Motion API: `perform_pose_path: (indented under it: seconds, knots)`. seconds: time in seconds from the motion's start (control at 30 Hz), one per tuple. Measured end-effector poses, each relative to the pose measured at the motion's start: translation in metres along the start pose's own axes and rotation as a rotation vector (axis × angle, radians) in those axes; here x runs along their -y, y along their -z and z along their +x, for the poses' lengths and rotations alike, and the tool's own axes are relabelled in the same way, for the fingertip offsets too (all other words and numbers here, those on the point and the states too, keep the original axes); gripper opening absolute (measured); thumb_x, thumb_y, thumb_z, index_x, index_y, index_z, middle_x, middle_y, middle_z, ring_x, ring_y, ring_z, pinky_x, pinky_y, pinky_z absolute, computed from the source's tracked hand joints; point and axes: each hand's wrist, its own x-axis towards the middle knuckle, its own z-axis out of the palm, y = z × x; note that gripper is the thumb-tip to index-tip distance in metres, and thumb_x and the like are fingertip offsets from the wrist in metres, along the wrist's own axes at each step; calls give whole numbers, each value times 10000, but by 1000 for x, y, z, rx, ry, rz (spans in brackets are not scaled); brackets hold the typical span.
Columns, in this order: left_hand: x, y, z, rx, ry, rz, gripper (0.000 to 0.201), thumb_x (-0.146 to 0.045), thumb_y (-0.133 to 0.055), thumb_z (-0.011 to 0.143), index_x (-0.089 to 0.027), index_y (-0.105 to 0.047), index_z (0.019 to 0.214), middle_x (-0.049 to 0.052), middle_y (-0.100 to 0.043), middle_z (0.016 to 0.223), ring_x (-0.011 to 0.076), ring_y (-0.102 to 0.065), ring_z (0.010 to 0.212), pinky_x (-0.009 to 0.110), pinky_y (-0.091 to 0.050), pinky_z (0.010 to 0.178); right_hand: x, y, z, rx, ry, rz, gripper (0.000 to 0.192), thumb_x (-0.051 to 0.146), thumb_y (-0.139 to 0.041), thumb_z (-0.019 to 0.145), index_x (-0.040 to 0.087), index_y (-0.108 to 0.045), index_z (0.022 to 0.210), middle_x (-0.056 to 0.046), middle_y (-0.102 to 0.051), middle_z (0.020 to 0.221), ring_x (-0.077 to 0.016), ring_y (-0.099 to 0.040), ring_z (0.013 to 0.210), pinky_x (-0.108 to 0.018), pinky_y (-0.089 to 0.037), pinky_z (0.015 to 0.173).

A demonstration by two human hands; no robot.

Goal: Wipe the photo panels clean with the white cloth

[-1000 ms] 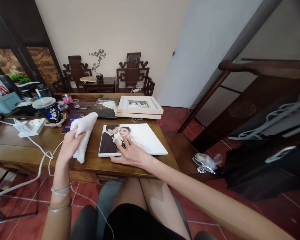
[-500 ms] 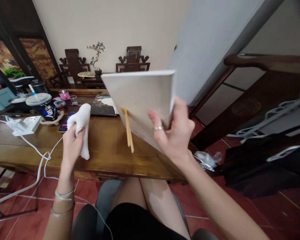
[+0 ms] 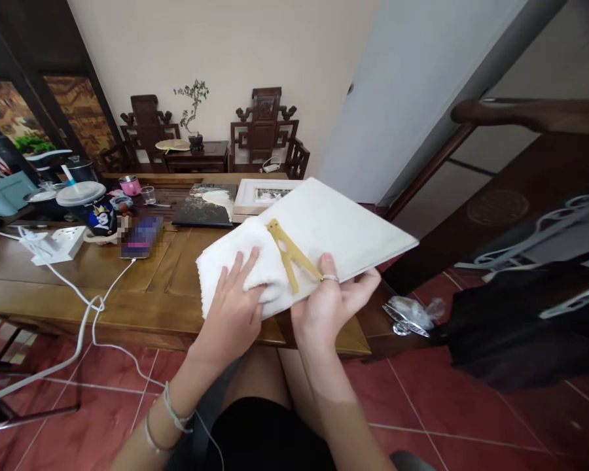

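Observation:
My right hand (image 3: 331,304) grips the lower edge of a flat white picture frame (image 3: 353,229), thumb on the face turned up and fingers underneath. A yellow two-legged stand (image 3: 288,252) sticks out from that face, so its back is toward me. Against the frame's left part my left hand (image 3: 235,301) presses a white towel (image 3: 248,248), its fingers spread over the cloth. The towel's fold touches the stand's side. The frame is held tilted above the wooden table (image 3: 181,307); its front is hidden.
Behind the frame lie a dark picture book (image 3: 203,203) and another white frame (image 3: 248,193). On the left are a phone (image 3: 142,237) on a charging cable, a lidded cup (image 3: 101,212) and a power strip (image 3: 61,243). A clear plastic bag (image 3: 412,314) sits at right.
The frame has tipped from steep to flatter and come lower. My left hand has brought the towel rightward from beside the phone onto the frame's back. The phone and another white frame are uncovered.

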Motion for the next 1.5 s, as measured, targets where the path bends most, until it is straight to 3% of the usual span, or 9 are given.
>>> perform_pose_path:
  seconds: [0.13,0.43,0.63,0.77,0.97,1.07,1.17,1.37,1.5]
  knots:
    - [10,3,2,84,-11,-12,258,-295,-519,940,-188,-634,1145,123,-280,1589,346,-201,1476,603,-292,1140,-11,7,-3,-30,-96,14,400,261,-630,783,281,-350,1068,-83,-558,1309,-210,-611,1139,-477,-483,1019]
    - [25,-4,9,159,61,138,482,9,-418,827,-177,-634,1215,110,-328,1571,329,-229,1468,588,-254,1162,-18,24,-23,-59,-255,4,447,283,-650,725,306,-337,1043,-53,-488,1413,-184,-536,1240,-447,-427,1073]
    - [40,-4,15,190,118,282,542,39,-416,777,-189,-658,1205,97,-407,1529,353,-292,1444,642,-238,1145,-5,62,-19,187,-498,-86,437,304,-713,680,282,-518,1070,-32,-634,1217,-221,-624,1088,-465,-563,874]
    - [53,0,15,172,105,284,556,48,-414,754,-194,-675,1181,81,-428,1518,339,-320,1435,617,-260,1148,2,86,6,345,-610,-225,365,414,-780,640,200,-610,881,-39,-667,921,-234,-698,790,-394,-615,622]
    - [73,2,13,149,38,258,571,65,-411,686,-229,-721,1064,33,-476,1487,284,-350,1428,581,-274,1159,7,103,42,519,-567,-476,480,601,-757,595,183,-593,766,-13,-622,726,-150,-622,585,-256,-521,458]
    - [80,0,13,120,18,242,546,66,-408,688,-216,-725,1031,46,-492,1475,285,-358,1424,597,-271,1155,8,106,53,704,-562,-683,472,647,-683,677,194,-554,664,-3,-596,571,-118,-495,403,-221,-345,316]
    - [84,-3,13,87,14,223,509,68,-412,699,-196,-723,1003,77,-518,1452,289,-377,1413,608,-263,1154,10,107,64,854,-515,-914,484,636,-629,740,217,-493,538,28,-500,416,-102,-369,285,-236,-231,308]
    - [88,-9,12,-35,42,180,473,61,-410,733,-147,-686,1057,140,-572,1373,282,-470,1349,548,-309,1152,12,96,77,913,-261,-1184,427,493,-667,755,242,-483,462,-12,-513,472,-193,-531,490,-286,-352,517]
    - [81,-13,13,-182,92,134,455,32,-406,770,-156,-675,1086,146,-593,1319,283,-538,1279,487,-437,1076,23,82,62,869,-121,-1155,351,416,-655,770,243,-502,506,-26,-503,506,-246,-582,588,-332,-410,593]
